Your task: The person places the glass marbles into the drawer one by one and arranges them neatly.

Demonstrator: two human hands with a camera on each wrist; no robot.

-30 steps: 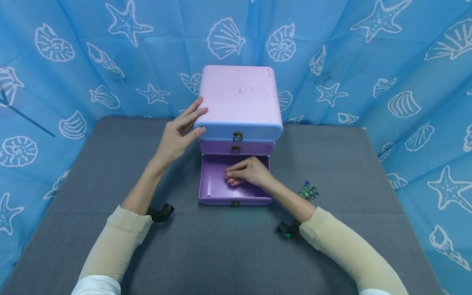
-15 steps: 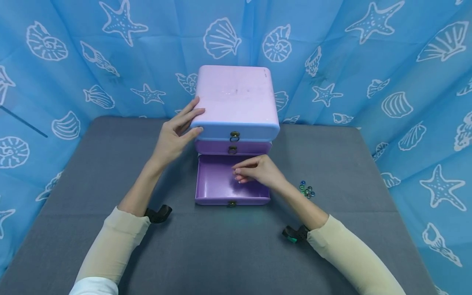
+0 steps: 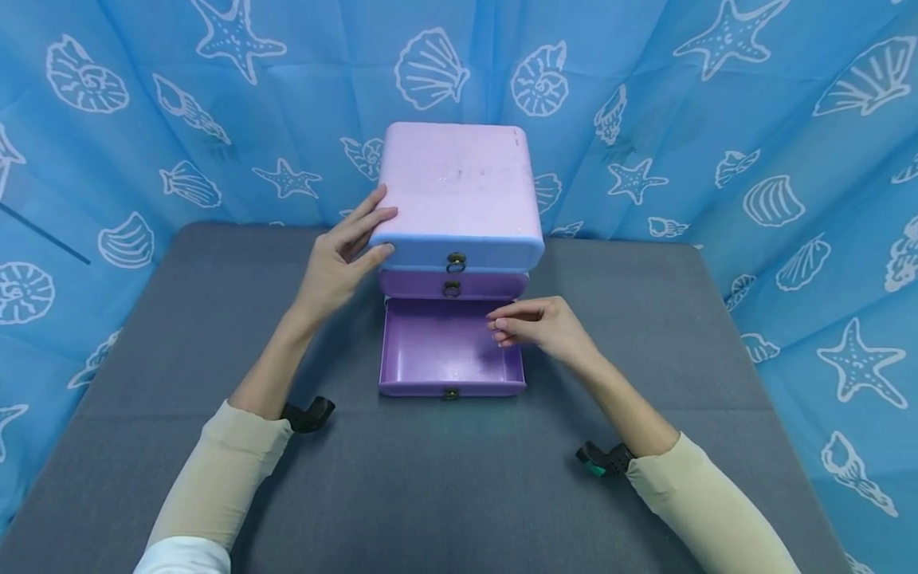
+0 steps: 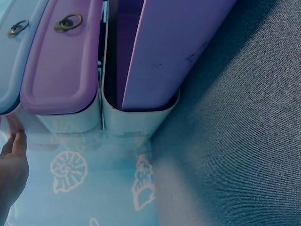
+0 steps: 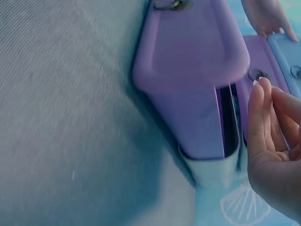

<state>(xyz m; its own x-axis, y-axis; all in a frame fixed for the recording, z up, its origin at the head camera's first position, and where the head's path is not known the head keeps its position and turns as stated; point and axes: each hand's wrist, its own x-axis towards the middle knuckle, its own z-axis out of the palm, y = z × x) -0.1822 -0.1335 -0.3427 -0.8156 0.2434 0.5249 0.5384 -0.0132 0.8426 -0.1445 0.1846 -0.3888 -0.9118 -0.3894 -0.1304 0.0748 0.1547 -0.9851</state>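
My left hand (image 3: 337,275) rests on the left side of a small drawer cabinet (image 3: 459,179), with its fingers on the pink top and its thumb by the blue front. The cabinet's lowest purple drawer (image 3: 451,390) is pulled out. My right hand (image 3: 552,327) hovers over that drawer's right edge. Its thumb and fingertips pinch together, seemingly on a small glass marble (image 3: 492,325) that they mostly hide. In the right wrist view, the fingertips meet beside the cabinet, and the marble cannot be made out there.
Above the pulled-out drawer, the middle purple drawer (image 3: 423,285) and the blue top drawer (image 3: 416,255) are closed, each with a ring pull. A grey cloth covers the table (image 3: 445,486). Behind hangs a blue shell-patterned curtain (image 3: 315,96).
My right hand has moved right, from the middle of the pulled-out drawer to its right edge, still pinching. The forearm now covers the spot with several marbles. My left hand stays on the cabinet.
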